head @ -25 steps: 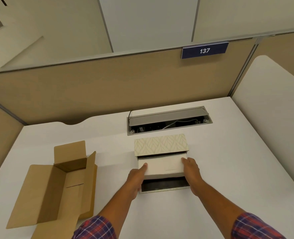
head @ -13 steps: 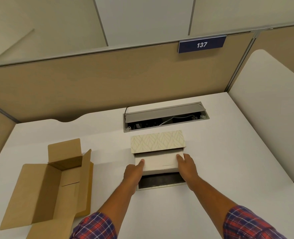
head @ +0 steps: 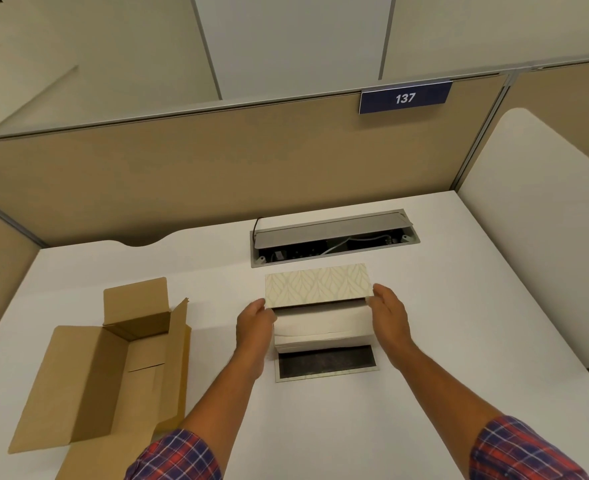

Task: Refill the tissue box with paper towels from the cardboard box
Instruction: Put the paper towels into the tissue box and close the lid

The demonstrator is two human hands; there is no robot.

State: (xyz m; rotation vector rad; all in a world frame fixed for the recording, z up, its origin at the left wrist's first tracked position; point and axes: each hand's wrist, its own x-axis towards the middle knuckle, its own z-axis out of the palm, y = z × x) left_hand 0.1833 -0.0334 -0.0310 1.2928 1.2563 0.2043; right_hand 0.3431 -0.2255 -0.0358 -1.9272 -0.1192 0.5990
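Note:
A tissue box [head: 317,284] with a cream leaf pattern lies at the middle of the white table [head: 466,327], its near side open. A white stack of paper towels [head: 322,323] sticks out of that opening toward me. My left hand [head: 255,327] presses on the stack's left side and my right hand [head: 390,317] on its right side, fingertips reaching the box's corners. In front of the stack lies the box's flat lid [head: 326,363], dark side up. The brown cardboard box [head: 113,368] sits open at the left, and I see nothing inside it.
An open cable hatch [head: 334,237] with wires is set into the table just behind the tissue box. A tan partition [head: 217,168] with a blue "137" sign [head: 405,97] runs along the back. A white divider panel [head: 535,237] stands at the right edge.
Both hands have slid forward along the stack's sides, from its near corners to the tissue box's corners. The stack has gone a little deeper into the box.

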